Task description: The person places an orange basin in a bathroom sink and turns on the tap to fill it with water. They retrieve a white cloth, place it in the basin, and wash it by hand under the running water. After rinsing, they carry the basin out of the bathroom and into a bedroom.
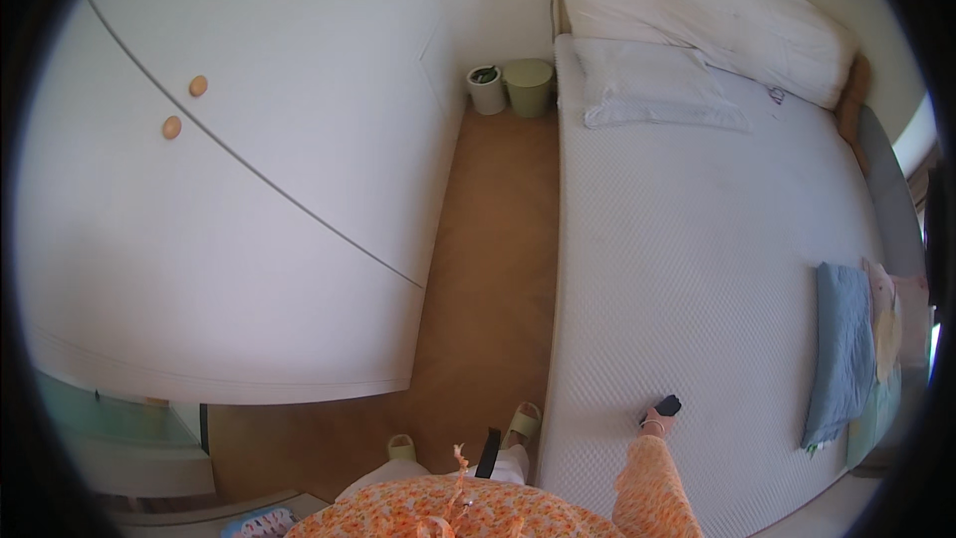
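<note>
My right hand (pixel 657 422) reaches over the near part of the bed, above or on the white quilted mattress (pixel 687 269); I cannot tell whether it touches. A small black thing (pixel 670 404) sits at the hand and covers its fingers. Whether it is held or worn does not show. A thin pale band circles the wrist, below which an orange floral sleeve (pixel 647 478) begins. My left hand is out of view. A black strap (pixel 488 453) hangs at the front of my body.
White pillows (pixel 657 90) and a rolled cream mattress or quilt (pixel 717 10) lie at the bed's far end. Folded blue bedding (pixel 838 349) rests at its right edge. White cabinet doors (pixel 249 239) stand left of a brown floor strip (pixel 493 239), with a green bin (pixel 528 88) beyond.
</note>
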`<state>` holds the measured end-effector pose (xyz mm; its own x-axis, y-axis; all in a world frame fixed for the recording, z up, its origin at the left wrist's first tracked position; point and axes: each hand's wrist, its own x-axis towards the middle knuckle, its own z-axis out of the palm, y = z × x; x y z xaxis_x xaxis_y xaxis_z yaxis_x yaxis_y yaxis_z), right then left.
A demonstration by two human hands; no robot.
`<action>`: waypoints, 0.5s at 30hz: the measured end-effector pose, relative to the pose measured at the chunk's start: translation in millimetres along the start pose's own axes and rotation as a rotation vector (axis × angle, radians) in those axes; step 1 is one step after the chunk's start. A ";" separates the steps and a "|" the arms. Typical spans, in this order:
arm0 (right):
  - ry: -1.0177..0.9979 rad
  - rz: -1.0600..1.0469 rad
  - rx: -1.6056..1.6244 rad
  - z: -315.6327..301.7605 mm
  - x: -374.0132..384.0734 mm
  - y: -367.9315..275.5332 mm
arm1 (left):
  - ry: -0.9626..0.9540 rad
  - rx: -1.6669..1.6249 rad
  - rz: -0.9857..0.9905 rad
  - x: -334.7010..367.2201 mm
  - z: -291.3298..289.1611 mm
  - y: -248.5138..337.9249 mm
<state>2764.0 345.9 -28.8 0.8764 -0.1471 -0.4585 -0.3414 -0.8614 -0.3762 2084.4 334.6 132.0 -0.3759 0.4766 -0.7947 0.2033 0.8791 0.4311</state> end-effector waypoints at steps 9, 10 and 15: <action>-0.733 -0.168 0.377 -17.9 -80.8 -91.5 | -0.136 -0.380 0.393 -22.3 -27.8 -98.2; -0.822 -0.229 0.430 -20.0 -93.7 -118.1 | -0.086 -0.327 0.392 -44.6 -1.9 -23.8; -1.308 -1.220 0.295 -63.4 -275.4 -249.2 | -0.112 -0.612 0.658 -134.3 35.2 161.6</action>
<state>2629.2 570.2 242.3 -0.0999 0.9932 -0.0595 0.0487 -0.0548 -0.9973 2199.6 412.8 293.4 -0.2564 0.9084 -0.3303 -0.1819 0.2902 0.9395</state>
